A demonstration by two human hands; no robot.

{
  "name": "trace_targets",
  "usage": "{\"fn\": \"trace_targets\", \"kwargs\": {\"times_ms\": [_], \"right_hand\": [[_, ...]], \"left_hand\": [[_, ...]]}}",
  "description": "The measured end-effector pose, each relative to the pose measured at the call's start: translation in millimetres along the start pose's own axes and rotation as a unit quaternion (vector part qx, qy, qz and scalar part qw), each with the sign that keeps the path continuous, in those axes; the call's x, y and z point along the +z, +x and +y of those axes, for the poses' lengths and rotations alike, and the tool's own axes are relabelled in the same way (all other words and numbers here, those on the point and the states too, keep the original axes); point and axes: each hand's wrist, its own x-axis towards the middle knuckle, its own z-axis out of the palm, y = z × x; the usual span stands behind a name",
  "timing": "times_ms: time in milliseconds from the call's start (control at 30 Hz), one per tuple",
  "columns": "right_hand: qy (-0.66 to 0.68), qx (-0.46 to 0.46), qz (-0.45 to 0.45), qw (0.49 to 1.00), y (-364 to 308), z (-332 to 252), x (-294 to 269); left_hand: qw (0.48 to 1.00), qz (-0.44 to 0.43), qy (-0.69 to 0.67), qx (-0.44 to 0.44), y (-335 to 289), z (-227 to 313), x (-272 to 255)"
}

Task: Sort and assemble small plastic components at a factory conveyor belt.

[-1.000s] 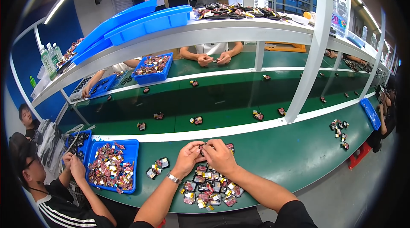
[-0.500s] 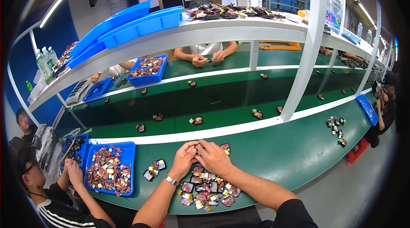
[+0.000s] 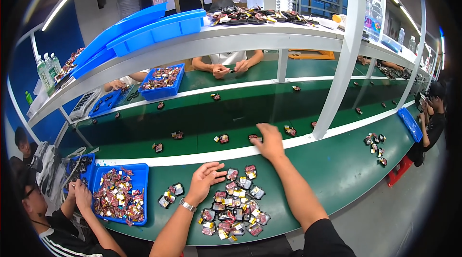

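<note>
My right hand (image 3: 271, 145) reaches over the white rail to the dark green belt, its fingers apart. Beside its thumb, a small black-cased electronic part (image 3: 255, 138) with a reddish top lies on the belt; whether they touch is hard to tell. My left hand (image 3: 206, 180), with a metal watch on the wrist, stays low over the green table, fingers stretched out and holding nothing. By its fingertips begins a pile of similar parts (image 3: 236, 209), black-rimmed with red wires and yellow and white labels. A few more parts (image 3: 171, 194) lie left of my left forearm.
A blue tray (image 3: 146, 194) heaped with wired pieces stands at left, beside a co-worker's hands (image 3: 79, 194). More parts (image 3: 221, 139) are spaced along the belt. A white post (image 3: 339, 59) rises at right from the rail (image 3: 207, 155). Across the belt another person's hands (image 3: 231, 70) work.
My hands have parted from above the pile. The right one moved forward and right over the belt, where a part now lies beside it; the left one has opened.
</note>
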Motion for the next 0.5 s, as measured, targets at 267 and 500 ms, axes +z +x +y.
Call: {"fn": "trace_targets", "kwargs": {"times_ms": [267, 500], "right_hand": [[-0.117, 0.215, 0.007, 0.969, -19, 115, -49], [0.059, 0.165, 0.028, 0.984, -20, 71, -45]], "left_hand": [[0.999, -0.03, 0.021, -0.01, 3, 1, 2], [1.0, -0.022, 0.015, -0.005, 4, -4, -2]]}}
